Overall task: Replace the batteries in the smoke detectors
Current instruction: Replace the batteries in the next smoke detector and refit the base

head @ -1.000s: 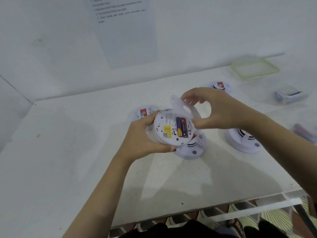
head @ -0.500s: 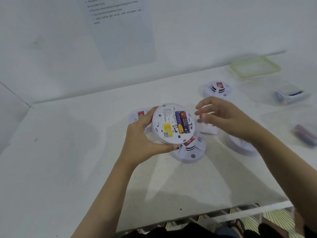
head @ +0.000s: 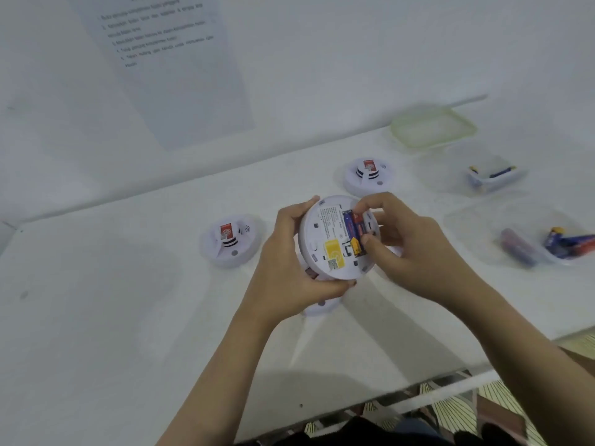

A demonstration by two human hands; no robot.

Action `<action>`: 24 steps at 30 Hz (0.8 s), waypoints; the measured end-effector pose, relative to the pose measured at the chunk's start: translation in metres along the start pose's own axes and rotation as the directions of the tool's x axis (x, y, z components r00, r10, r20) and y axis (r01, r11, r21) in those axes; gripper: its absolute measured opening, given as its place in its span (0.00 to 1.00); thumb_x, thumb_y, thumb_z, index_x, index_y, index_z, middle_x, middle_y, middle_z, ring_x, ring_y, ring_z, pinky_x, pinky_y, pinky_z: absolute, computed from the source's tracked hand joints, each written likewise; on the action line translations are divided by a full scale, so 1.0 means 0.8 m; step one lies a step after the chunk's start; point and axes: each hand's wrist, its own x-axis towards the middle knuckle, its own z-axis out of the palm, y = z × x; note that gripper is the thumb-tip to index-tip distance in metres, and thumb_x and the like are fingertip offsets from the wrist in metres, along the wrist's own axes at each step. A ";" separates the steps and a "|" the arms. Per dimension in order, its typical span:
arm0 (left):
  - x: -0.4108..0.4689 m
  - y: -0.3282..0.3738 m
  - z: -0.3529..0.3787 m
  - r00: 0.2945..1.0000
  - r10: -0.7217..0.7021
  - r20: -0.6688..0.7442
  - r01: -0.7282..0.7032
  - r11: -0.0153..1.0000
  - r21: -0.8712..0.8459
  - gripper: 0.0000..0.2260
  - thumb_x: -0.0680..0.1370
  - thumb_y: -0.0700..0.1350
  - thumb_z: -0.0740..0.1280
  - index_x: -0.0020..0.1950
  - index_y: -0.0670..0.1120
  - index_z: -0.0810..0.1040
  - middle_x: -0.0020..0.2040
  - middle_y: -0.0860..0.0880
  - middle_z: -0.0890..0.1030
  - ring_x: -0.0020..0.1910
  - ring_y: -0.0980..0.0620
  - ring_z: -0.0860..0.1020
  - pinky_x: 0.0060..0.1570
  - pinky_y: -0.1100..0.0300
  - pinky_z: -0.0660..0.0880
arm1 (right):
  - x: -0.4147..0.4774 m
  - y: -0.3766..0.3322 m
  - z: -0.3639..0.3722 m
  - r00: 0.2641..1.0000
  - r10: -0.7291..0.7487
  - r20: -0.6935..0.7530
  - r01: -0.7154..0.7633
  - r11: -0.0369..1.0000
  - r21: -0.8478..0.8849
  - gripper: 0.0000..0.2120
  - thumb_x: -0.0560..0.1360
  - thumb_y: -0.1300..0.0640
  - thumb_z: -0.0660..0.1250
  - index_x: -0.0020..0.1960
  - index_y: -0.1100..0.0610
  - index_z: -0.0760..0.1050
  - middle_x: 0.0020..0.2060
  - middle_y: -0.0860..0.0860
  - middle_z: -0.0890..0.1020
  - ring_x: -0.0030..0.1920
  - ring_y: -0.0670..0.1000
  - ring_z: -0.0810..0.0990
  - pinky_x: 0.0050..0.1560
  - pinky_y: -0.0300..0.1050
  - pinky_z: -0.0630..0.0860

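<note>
Round, smooth white plastic smoke detector (head: pixel 325 249), back upward, above the table (head: pixel 128 317): left hand (head: pixel 289 265) curls round its rim; right hand (head: pixel 405 246) pinches a cylindrical battery (head: pixel 355 222) seated inside.

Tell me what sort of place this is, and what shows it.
Probably a set-up practice or test station, not a lived-in room: a printed instruction sheet stuck on the wall, several smoke detectors laid out on a plain white table, and clear tubs of batteries.
</note>
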 end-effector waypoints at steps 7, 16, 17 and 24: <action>0.024 0.019 0.049 0.993 -0.023 0.113 0.036 0.992 -0.119 0.45 0.61 0.34 0.76 0.72 0.53 0.58 0.62 0.57 0.74 0.61 0.56 0.76 0.55 0.63 0.76 | -0.002 0.012 -0.046 0.998 0.035 -0.045 -0.038 0.997 -0.061 0.14 0.73 0.64 0.64 0.51 0.46 0.69 0.43 0.46 0.83 0.39 0.43 0.83 0.38 0.40 0.79; 0.062 0.047 0.109 0.991 -0.034 0.133 0.054 0.988 -0.146 0.45 0.58 0.38 0.83 0.68 0.54 0.63 0.60 0.57 0.76 0.58 0.60 0.77 0.51 0.68 0.76 | -0.003 0.033 -0.116 0.997 0.071 -0.042 -0.076 0.987 -0.144 0.10 0.68 0.60 0.65 0.46 0.48 0.69 0.37 0.48 0.83 0.35 0.54 0.82 0.36 0.56 0.79; 0.064 0.049 0.116 0.991 -0.032 0.133 0.051 0.989 -0.141 0.45 0.58 0.39 0.83 0.68 0.54 0.64 0.60 0.58 0.76 0.57 0.60 0.78 0.51 0.67 0.76 | -0.003 0.036 -0.123 0.996 0.082 -0.044 -0.087 0.985 -0.146 0.10 0.68 0.60 0.65 0.45 0.48 0.69 0.37 0.48 0.83 0.35 0.54 0.82 0.36 0.56 0.79; 0.084 0.066 0.158 0.996 0.005 0.088 0.005 0.993 -0.115 0.42 0.57 0.44 0.80 0.64 0.60 0.63 0.57 0.61 0.76 0.56 0.60 0.78 0.49 0.69 0.75 | -0.008 0.055 -0.166 0.993 0.107 -0.051 -0.111 0.990 -0.083 0.09 0.71 0.58 0.64 0.44 0.48 0.64 0.33 0.49 0.81 0.32 0.50 0.80 0.36 0.50 0.79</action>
